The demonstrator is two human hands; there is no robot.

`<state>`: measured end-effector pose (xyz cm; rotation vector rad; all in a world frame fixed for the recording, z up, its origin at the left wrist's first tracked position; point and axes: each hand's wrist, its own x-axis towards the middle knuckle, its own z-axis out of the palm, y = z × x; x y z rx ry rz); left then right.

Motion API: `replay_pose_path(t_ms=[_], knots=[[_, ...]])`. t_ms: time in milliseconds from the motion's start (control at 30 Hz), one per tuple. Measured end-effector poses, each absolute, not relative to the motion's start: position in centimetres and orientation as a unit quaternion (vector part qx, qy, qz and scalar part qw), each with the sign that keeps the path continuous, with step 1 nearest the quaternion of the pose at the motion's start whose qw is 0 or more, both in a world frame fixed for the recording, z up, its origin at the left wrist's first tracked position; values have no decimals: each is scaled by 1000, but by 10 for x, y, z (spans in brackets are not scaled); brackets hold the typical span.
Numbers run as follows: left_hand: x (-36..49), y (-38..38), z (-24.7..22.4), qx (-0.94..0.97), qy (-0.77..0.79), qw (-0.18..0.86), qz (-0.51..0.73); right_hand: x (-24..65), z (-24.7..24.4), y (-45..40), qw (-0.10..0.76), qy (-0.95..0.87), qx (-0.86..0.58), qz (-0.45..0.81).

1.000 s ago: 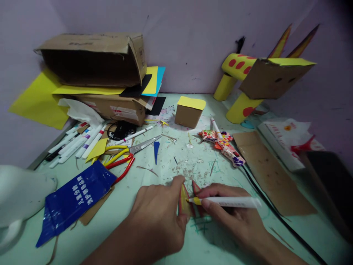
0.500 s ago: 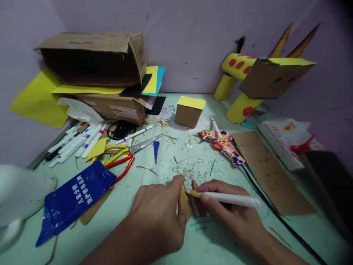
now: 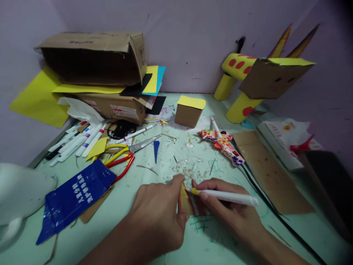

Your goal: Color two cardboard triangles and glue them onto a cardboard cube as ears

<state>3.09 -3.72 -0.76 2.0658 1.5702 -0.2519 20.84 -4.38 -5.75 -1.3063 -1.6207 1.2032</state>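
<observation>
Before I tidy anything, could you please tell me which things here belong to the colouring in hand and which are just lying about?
In use:
white, yellow-tipped marker, in the right hand
pointed, red-edged yellow piece, held by the left hand

Apparently just lying about:
steel-bladed scissors
floral-patterned glue gun
shiny blue plastic wrapper

Open carton (image 3: 88, 62): back left, stacked above a second box (image 3: 107, 106); yellow sheet (image 3: 41, 99) jutting out at the left
Scissors (image 3: 138, 146): metal blades angled toward the back right; near the blue wrapper (image 3: 77, 197)
Glue gun (image 3: 226, 147): flower-patterned, lying flat; black cord (image 3: 270, 206) trailing toward the near right corner
Spotted figure (image 3: 237, 66): yellow with red spots, upright, back right; two pointed pieces (image 3: 292, 44) rising on top
White vessel (image 3: 22, 193): far left, partly out of view
</observation>
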Motion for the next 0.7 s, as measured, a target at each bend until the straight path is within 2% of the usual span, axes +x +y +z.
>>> replay_pose_path(t_ms=[133,300,533,700], knots=[[30,-37,-7,774,578,248,-78,209,-59,-44,355,-614,-501,496],[30,-38,-7,771,577,253,-92,210,-58,-44,365,-638,-510,447],[29,-39,-11,777,578,238,-71,209,-60,-44,345,-635,-490,487],[30,-38,-9,772,576,256,-90,208,-58,-42,370,-663,-490,429]])
